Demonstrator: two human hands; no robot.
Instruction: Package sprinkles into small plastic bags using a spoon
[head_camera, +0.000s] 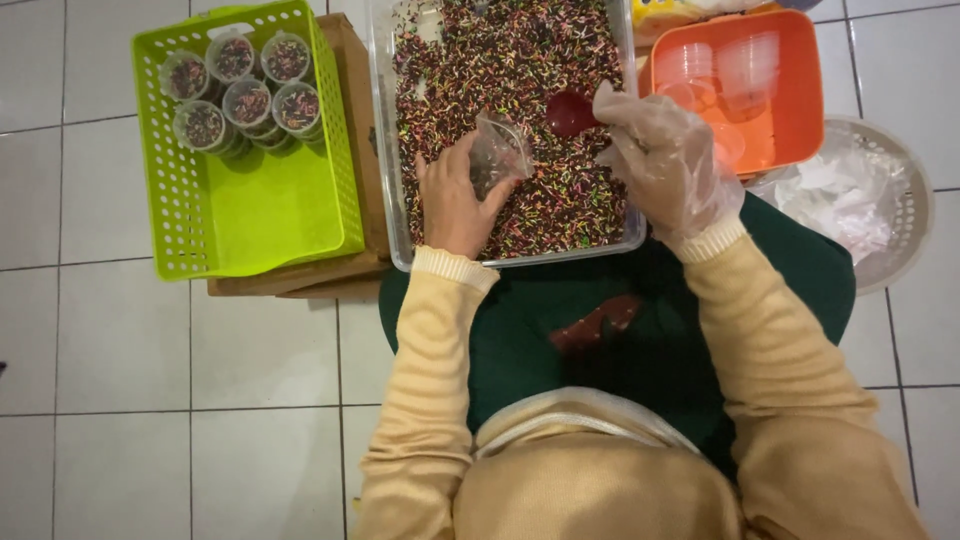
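Nearest the camera, a dark green lap cloth (620, 340) lies over the seated person's knees, with a red scoop-shaped piece (597, 322) lying on it. Just beyond, the left hand (455, 205) rests bare on the sprinkles, fingers closed around a small clear cup (498, 150), tilted toward the right. The right hand (665, 160), in a thin clear glove, pinches the handle of a red spoon (570, 113), its bowl held just beside the cup's mouth. Both hands work inside a clear tub (390, 200) filled with multicoloured sprinkles (520, 70). To the left, a lime green basket (250, 210) holds six filled, lidded cups (240, 95). To the right, an orange basket (800, 90) holds empty clear cups; a white round basket (905, 210) holds crumpled plastic.
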